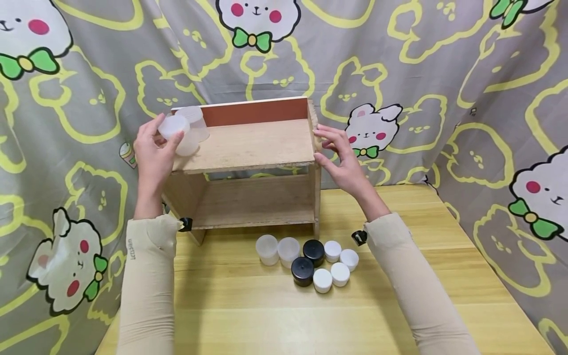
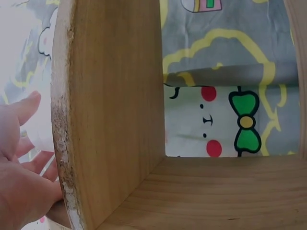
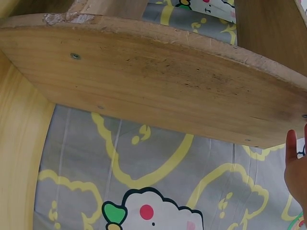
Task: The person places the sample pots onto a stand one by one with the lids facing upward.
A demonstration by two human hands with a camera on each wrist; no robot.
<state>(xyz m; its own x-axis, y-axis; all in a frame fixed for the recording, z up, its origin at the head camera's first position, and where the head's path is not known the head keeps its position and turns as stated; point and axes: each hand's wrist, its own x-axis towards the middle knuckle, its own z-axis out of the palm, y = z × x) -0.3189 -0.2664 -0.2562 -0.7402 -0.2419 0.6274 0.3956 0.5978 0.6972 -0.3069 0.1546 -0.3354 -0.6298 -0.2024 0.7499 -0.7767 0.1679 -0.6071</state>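
Note:
My left hand (image 1: pixel 152 154) grips a frosted plastic jar (image 1: pixel 175 129) between thumb and fingers, at the left end of the wooden shelf's (image 1: pixel 257 143) top board. Just behind it stands another frosted jar (image 1: pixel 193 115) on the same board. In the left wrist view the hand (image 2: pixel 24 177) is partly hidden by the shelf's side panel (image 2: pixel 112 110), and the held jar looks washed out. My right hand (image 1: pixel 342 160) rests its fingertips against the shelf's right side panel (image 1: pixel 313 128), holding nothing. Only part of that hand (image 3: pixel 298 177) shows in the right wrist view.
On the wooden table (image 1: pixel 248 315) before the shelf stand two frosted jars (image 1: pixel 267 249), two black jars (image 1: pixel 303 271) and several small white jars (image 1: pixel 322 280), grouped closely. The shelf's lower board (image 1: pixel 257 199) sits above the table. A patterned curtain (image 1: pixel 355 29) hangs behind.

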